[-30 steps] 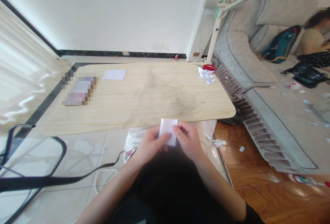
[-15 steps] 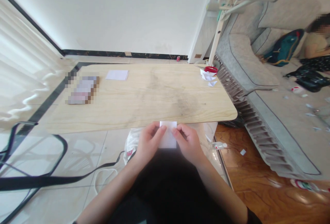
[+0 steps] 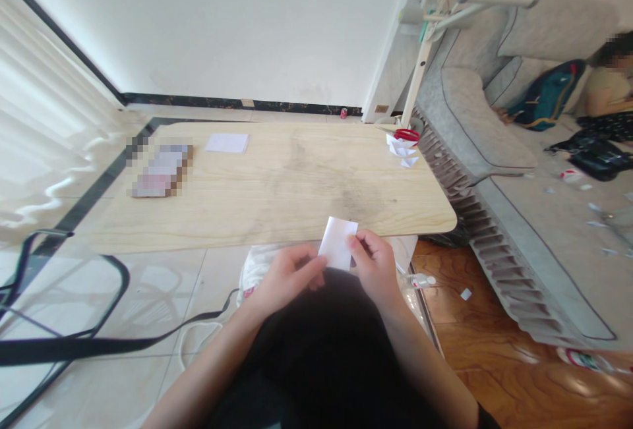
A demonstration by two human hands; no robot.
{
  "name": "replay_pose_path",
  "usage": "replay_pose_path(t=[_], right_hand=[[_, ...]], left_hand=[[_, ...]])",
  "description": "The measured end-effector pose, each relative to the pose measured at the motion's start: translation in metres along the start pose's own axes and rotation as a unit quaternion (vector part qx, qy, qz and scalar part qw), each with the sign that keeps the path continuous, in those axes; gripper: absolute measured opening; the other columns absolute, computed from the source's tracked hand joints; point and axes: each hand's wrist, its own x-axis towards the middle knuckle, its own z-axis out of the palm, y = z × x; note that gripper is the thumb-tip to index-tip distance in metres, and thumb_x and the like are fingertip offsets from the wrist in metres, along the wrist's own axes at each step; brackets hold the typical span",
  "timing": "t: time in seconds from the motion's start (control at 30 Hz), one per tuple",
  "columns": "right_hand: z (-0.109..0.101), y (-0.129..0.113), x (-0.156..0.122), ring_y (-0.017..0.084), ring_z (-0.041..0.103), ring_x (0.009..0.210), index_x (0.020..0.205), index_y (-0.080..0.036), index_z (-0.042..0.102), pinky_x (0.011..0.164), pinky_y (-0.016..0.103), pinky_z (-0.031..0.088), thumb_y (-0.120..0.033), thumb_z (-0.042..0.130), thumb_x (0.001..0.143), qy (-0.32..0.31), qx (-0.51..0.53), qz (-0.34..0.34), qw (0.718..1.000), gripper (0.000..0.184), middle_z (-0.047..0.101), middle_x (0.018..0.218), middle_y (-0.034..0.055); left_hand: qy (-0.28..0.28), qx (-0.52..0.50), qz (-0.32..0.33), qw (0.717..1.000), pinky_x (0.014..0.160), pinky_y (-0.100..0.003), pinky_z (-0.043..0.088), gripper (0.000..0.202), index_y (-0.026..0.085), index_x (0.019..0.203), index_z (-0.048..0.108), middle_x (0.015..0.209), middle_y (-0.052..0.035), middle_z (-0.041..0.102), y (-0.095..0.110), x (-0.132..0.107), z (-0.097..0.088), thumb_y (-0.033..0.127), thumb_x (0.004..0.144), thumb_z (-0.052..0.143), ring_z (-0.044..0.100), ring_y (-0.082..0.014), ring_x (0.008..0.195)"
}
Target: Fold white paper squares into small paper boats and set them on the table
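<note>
A small white sheet of paper (image 3: 339,242), apparently folded, is held up between my two hands just past the table's near edge. My right hand (image 3: 372,259) pinches its right side, the thumb lying on the face toward me. At the paper's lower left corner, my left hand (image 3: 295,273) grips with thumb and fingers; the fingertips behind it are partly hidden. The paper leans a little to the right.
On the wooden table (image 3: 257,198) lie a stack of white paper (image 3: 227,143), a pixelated rectangular object (image 3: 163,171), folded paper pieces (image 3: 403,150) and red-handled scissors (image 3: 406,134). A sofa (image 3: 554,218) with a seated person stands right; a black metal frame (image 3: 121,277) stands left.
The paper has moved up and right and turned clockwise. My left hand has slid from its left side to the lower left corner, while my right hand keeps its pinch.
</note>
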Motion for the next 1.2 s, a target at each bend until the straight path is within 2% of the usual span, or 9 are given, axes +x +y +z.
replay_pose_path(t=[0.17, 0.33, 0.53, 0.63, 0.77, 1.0, 1.2], right_hand=[[0.002, 0.000, -0.001, 0.011, 0.048, 0.046, 0.064, -0.020, 0.052, 0.045, 0.022, 0.037, -0.040, 0.056, 0.089, -0.004, 0.023, 0.005, 1.000, 0.033, 0.049, 0.050, -0.0042], [0.004, -0.002, -0.002, 0.011, 0.046, 0.045, 0.062, -0.020, 0.052, 0.044, 0.021, 0.035, -0.039, 0.057, 0.088, 0.028, 0.022, -0.015, 0.999, 0.033, 0.048, 0.049, -0.0046], [0.001, -0.004, -0.002, 0.011, 0.045, 0.047, 0.064, -0.020, 0.052, 0.044, 0.022, 0.034, -0.037, 0.056, 0.090, 0.037, 0.000, -0.042, 0.998, 0.031, 0.048, 0.051, -0.0046], [-0.003, -0.003, -0.001, 0.010, 0.044, 0.049, 0.065, -0.019, 0.052, 0.047, 0.022, 0.033, -0.035, 0.055, 0.091, 0.029, -0.031, -0.066, 0.997, 0.030, 0.047, 0.053, -0.0048], [-0.006, -0.002, 0.000, 0.010, 0.042, 0.049, 0.067, -0.019, 0.054, 0.047, 0.023, 0.031, -0.034, 0.055, 0.091, 0.006, -0.049, -0.064, 0.997, 0.029, 0.045, 0.052, -0.0054], [-0.007, -0.002, 0.001, 0.010, 0.043, 0.051, 0.069, -0.018, 0.058, 0.048, 0.023, 0.032, -0.034, 0.056, 0.091, -0.047, -0.040, -0.048, 0.997, 0.026, 0.047, 0.055, -0.0046], [-0.001, -0.001, -0.001, 0.011, 0.047, 0.050, 0.070, -0.018, 0.062, 0.047, 0.022, 0.036, -0.037, 0.060, 0.088, -0.034, 0.038, 0.000, 0.999, 0.026, 0.052, 0.055, -0.0036]], left_hand=[[0.026, -0.002, 0.033, 0.999, 0.053, -0.021, 0.038, 0.036, 0.016, 0.064, 0.058, 0.051, 0.0026, 0.057, -0.004, 0.000, 0.001, 0.039, 0.091, 0.054, 0.051, -0.0099, 0.050], [0.049, -0.003, 0.051, 0.997, 0.055, -0.022, 0.038, 0.037, 0.016, 0.062, 0.057, 0.049, 0.0029, 0.055, -0.008, 0.002, 0.003, 0.039, 0.091, 0.054, 0.050, -0.0105, 0.050], [0.071, 0.006, 0.058, 0.996, 0.055, -0.022, 0.039, 0.039, 0.016, 0.058, 0.057, 0.051, 0.0020, 0.054, -0.005, 0.004, 0.008, 0.039, 0.090, 0.056, 0.050, -0.0108, 0.052], [0.057, 0.015, 0.034, 0.998, 0.055, -0.023, 0.041, 0.038, 0.016, 0.060, 0.060, 0.055, 0.0002, 0.058, -0.002, 0.005, 0.007, 0.040, 0.089, 0.058, 0.053, -0.0119, 0.054], [0.019, 0.012, 0.013, 1.000, 0.056, -0.024, 0.044, 0.029, 0.015, 0.076, 0.065, 0.064, -0.0014, 0.063, -0.001, 0.004, 0.001, 0.041, 0.086, 0.060, 0.057, -0.0135, 0.056], [-0.004, 0.046, 0.081, 0.996, 0.054, -0.023, 0.036, 0.037, 0.016, 0.058, 0.054, 0.055, 0.0013, 0.054, -0.003, 0.003, -0.004, 0.034, 0.090, 0.054, 0.049, -0.0112, 0.055], [0.021, 0.016, 0.084, 0.996, 0.052, -0.023, 0.034, 0.040, 0.017, 0.057, 0.052, 0.053, 0.0026, 0.050, -0.007, 0.003, 0.000, 0.037, 0.091, 0.054, 0.045, -0.0101, 0.052]])
